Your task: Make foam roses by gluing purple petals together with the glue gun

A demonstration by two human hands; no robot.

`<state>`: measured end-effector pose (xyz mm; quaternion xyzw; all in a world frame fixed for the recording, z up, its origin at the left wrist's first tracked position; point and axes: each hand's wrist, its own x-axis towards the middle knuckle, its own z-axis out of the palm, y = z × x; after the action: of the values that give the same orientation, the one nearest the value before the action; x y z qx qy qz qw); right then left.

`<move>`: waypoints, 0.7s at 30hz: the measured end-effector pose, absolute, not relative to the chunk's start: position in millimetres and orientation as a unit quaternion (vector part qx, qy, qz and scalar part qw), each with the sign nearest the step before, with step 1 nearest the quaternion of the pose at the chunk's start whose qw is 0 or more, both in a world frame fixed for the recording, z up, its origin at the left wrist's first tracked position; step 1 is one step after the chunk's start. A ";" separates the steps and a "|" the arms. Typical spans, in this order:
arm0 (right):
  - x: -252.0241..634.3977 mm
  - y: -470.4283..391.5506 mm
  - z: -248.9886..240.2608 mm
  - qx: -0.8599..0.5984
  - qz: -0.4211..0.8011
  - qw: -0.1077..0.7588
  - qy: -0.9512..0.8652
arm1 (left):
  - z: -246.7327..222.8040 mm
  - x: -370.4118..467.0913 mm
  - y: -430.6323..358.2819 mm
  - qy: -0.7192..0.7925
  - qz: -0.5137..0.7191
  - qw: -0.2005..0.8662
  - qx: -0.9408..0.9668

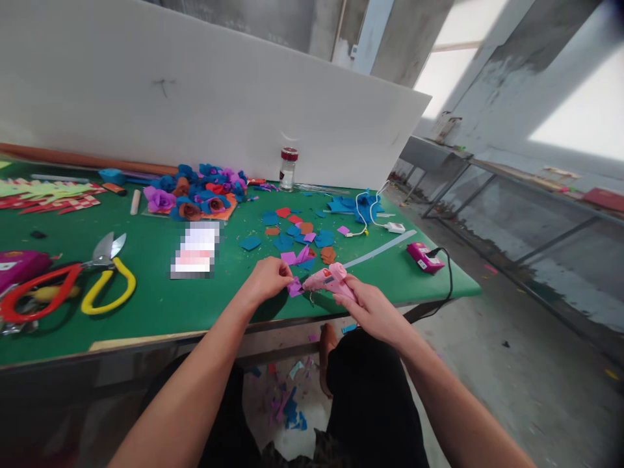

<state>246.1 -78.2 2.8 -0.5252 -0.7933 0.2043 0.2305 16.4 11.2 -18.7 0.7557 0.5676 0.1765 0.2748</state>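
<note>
Between the fingertips of my left hand (270, 278) is a small purple paper petal (294, 286), close to the table's front edge. My right hand (369, 304) is wrapped round the handle of a pink glue gun (327, 279). The gun's nozzle points left, right beside the petal; whether it touches cannot be made out. A clear glue stick (383, 250) reaches back from the gun toward the right. Just beyond my hands lie cut petals in blue, brown, red and purple, among them a blue petal (283, 242) and a brown petal (327, 255).
Finished paper flowers (195, 195) are heaped at the back left. Large scissors (104, 253) with red and yellow handles lie at left. A red-lidded jar (288, 170) stands near the white board (219, 97). At right are a white charger with cable (394, 227) and a purple box (425, 258).
</note>
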 end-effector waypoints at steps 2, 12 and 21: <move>246.5 -77.9 2.9 -0.527 0.201 0.230 -0.793 | -18.1 16.6 10.7 0.569 0.174 0.273 0.756; 246.7 -77.6 4.8 -0.530 0.192 0.229 -0.794 | -16.4 17.0 10.6 0.570 0.174 0.272 0.755; 248.0 -79.5 6.3 -0.536 0.221 0.252 -0.775 | -16.2 16.6 9.7 0.568 0.173 0.272 0.758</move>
<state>248.0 -79.5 6.3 -0.5362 -0.7747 0.2208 0.2521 16.6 9.7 -16.2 0.7576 0.5675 0.1732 0.2720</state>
